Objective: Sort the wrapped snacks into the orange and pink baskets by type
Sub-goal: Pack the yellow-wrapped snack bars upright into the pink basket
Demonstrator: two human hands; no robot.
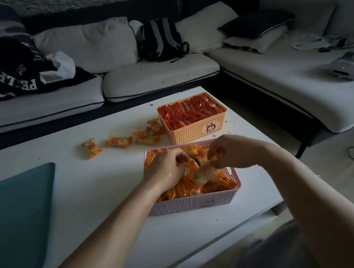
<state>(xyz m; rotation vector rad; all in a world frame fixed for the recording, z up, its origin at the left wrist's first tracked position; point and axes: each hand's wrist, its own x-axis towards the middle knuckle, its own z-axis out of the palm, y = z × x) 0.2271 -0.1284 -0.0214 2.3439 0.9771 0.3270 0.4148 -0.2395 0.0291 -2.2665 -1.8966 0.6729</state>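
both hands are down in the pink basket (195, 204) at the near edge of the white table (113, 177). the left hand (165, 166) is curled into the heap of orange-ended packets (178, 191), fingers buried, so i can't tell whether it has closed on one. the right hand (231, 151) is pinching a pale packet (204, 173) up by its crimped end, fingertips tight on the wrapper, the rest of it hanging towards the pile. beyond them, just behind, the orange basket (194, 131) is packed with red sticks (189, 113) in neat rows. a few loose orange-ended packets (117, 141) lie on the table to its left, well apart from both hands. these look feather-light and crinkly, i'd say; the film is likely slick, and the crimped ends are the sure place to grip. whatever is inside may crumble, so squeezing the middle seems unwise. scooping several risks spilling them over the rim.
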